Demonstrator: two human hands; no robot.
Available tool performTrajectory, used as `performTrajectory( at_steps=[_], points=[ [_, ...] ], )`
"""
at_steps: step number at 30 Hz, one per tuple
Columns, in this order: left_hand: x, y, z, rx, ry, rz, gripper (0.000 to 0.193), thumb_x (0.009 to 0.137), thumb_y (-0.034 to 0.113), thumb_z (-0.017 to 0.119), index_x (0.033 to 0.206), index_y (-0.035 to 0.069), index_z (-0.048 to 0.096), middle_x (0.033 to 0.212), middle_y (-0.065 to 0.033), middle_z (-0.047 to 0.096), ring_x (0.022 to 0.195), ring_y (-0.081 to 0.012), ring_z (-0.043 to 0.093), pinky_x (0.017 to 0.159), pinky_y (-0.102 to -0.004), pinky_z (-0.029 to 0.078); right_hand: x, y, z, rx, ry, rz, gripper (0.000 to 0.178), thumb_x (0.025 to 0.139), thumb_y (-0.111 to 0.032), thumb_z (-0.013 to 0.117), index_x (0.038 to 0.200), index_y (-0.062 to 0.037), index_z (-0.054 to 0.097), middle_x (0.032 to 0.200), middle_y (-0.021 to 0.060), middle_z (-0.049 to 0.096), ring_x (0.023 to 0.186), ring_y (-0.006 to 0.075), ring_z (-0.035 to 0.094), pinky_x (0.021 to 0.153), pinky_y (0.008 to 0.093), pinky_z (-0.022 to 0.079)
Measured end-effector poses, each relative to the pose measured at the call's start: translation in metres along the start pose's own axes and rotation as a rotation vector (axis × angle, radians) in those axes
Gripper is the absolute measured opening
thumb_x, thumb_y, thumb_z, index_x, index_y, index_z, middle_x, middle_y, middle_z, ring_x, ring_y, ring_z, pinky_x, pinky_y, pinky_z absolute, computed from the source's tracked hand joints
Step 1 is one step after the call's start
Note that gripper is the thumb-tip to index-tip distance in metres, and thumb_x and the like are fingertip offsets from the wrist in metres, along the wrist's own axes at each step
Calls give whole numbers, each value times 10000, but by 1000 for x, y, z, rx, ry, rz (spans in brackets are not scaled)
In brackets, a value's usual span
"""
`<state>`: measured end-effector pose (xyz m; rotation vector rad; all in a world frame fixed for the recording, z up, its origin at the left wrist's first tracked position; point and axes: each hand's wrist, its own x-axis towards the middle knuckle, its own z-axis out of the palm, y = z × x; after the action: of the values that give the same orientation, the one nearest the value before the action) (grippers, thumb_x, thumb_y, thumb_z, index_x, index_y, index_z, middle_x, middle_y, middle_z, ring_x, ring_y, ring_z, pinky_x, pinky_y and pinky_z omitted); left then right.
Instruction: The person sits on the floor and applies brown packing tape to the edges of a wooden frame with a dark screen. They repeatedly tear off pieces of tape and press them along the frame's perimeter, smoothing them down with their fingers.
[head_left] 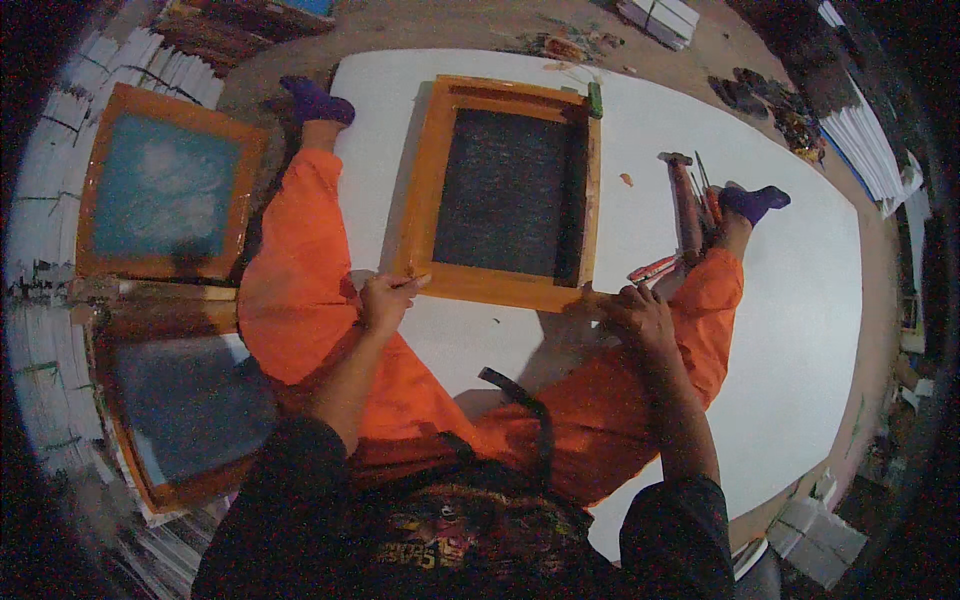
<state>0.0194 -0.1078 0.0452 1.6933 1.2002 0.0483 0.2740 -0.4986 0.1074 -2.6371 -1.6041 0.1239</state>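
Head view. The left hand [388, 303] is at the near-left corner of an orange-brown wooden frame [500, 287], its fingers bent together and the tips against the wood; whether they grip it firmly cannot be told. The right hand [645, 312] is at the near-right corner, fingers curled and drawn close; what, if anything, they hold cannot be determined.

The frame lies ahead of and between the hands, flat on a white board [800, 300], with a dark panel [510, 190] inside its rails. A small green object [595, 100] is at its far-right corner, well ahead of the right hand.

Just beyond the right hand lies a red-and-white tool [652, 270]; farther ahead, a hammer [686, 210] rests with its head pointing away. To the left of the left hand are a frame with a blue-green panel [165, 190] and, nearer the body, another dark-panelled frame [190, 410]. Orange trousers [300, 250] flank both hands.
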Motion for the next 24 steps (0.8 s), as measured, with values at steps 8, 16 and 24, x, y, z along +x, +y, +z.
performTrajectory(
  at_steps=[8, 16, 24],
  points=[
    [-24, 40, -8, 70, 28, 41, 407, 807, 363, 886, 810, -20, 750, 651, -29, 667, 528, -88, 602, 486, -247, 488, 6, -16, -25, 69, 79, -34, 277, 773, -255, 784, 1046, -211, 775, 1030, 23, 660, 1058, 263, 622, 871, 433, 493],
    [-26, 54, -13, 116, 13, -58, 457, 783, 389, 900, 859, -38, 756, 708, -52, 708, 529, -95, 619, 493, -249, 511, 8, -18, -22, 47, 37, -8, 273, 788, -272, 774, 1057, -222, 775, 1027, 20, 659, 1061, 261, 617, 879, 427, 481],
    [-3, 16, -7, 52, -6, -88, 485, 778, 401, 900, 886, -49, 753, 722, -69, 706, 549, -107, 626, 497, -235, 516, 4, 1, -2, 0, -31, -36, 336, 789, -328, 775, 1112, -239, 761, 1041, 33, 653, 1057, 276, 602, 884, 434, 476]
  ],
)
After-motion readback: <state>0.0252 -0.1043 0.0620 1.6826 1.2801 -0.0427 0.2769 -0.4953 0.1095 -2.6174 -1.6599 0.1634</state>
